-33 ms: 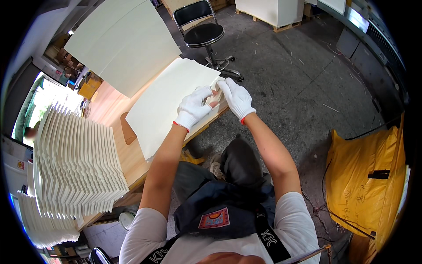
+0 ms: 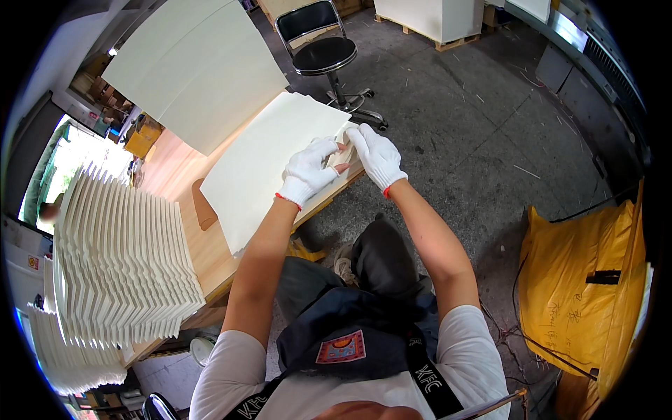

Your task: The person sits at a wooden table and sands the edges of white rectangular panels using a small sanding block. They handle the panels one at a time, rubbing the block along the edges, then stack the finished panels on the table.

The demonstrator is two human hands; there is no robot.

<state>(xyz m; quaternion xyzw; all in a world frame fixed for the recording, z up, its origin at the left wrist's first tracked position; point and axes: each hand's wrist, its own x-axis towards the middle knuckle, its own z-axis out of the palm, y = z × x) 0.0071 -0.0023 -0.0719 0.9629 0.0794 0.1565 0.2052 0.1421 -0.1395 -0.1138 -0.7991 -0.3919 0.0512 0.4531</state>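
Large white paperboard sheets (image 2: 262,154) lie on the wooden table ahead of me. At their right-hand edge a narrow cream folded part (image 2: 339,155) shows between my hands. My left hand (image 2: 308,168), in a white knitted glove with a red cuff, rests on the sheet; its bare thumb and forefinger tips close around the folded part. My right hand (image 2: 376,155), gloved the same way, has its fingers curled over the board's edge from the other side. Its fingertips are partly hidden.
Stacked folded white boards (image 2: 126,259) stand on the table (image 2: 213,269) at left. A tall white board (image 2: 199,77) leans at the back; a brown piece (image 2: 204,204) lies beside the sheets. Beyond stands a black chair (image 2: 325,56). A yellow cover (image 2: 574,287) is at right.
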